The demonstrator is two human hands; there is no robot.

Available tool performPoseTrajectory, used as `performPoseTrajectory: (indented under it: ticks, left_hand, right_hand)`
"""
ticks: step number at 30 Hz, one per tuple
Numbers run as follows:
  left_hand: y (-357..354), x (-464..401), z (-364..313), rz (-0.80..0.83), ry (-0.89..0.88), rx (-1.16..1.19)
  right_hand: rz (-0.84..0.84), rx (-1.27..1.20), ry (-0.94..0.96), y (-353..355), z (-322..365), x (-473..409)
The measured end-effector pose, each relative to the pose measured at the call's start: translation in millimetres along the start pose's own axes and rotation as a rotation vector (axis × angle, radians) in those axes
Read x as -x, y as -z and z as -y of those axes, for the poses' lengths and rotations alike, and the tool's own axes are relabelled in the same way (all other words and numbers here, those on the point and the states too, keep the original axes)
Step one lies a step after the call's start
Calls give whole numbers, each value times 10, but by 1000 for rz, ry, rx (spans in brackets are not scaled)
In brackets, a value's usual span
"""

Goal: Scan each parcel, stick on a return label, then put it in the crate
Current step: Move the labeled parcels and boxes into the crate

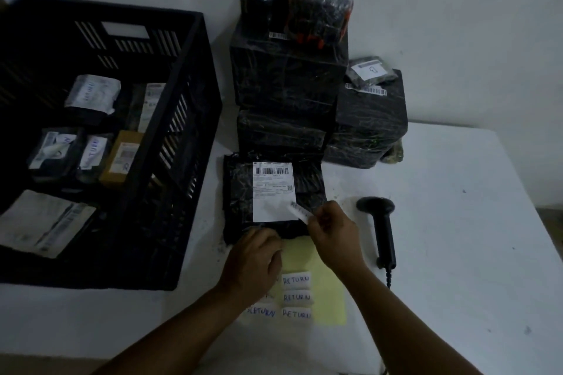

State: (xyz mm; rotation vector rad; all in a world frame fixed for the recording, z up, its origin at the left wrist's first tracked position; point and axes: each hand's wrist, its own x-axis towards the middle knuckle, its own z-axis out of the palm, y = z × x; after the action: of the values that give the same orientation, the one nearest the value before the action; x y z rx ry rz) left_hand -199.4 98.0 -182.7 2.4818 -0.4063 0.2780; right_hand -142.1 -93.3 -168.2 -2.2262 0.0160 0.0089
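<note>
I can't read the small print on the parcel's shipping label; my left hand hides part of the yellow sheet and two stickers, the crate runs off the left edge, and its depths are too dark to make out

A white desk carries a black plastic crate along its left edge, its walls cut with rows of narrow slots. Inside lie dark parcels with white labels, some lettered in blue ink, and one tan cardboard box. At the far edge stands a stack of glossy black wrapped parcels, each with a white barcode strip in black bars; the topmost bundle shows orange-red patches. Near the front edge, a black polybag parcel bears a white shipping label with black print. A pale yellow sheet holds white stickers reading RETURN in blue handwriting. A black handheld scanner lies to the right.
</note>
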Motion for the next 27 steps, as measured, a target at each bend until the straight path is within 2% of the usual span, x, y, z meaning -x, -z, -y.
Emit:
performPoseTrajectory:
  ticks: [3,6,14,18,27]
  left_hand:
    - [63,-191,84,-89,149,41]
    - [112,-401,226,-173,302,39]
    - [102,-850,498,-228,522,46]
    - [53,-989,592,-225,582,44]
    - [-117,-1218,676,-101,705,-20]
  right_hand:
    - [92,-32,-44,-75,89,-259]
    - [130,42,-24,-187,132,-534]
    - [190,158,61,-507,213,-1032]
    - [147,286,122,-612,227,-1132]
    - [180,543,-24,-798,226,-1071]
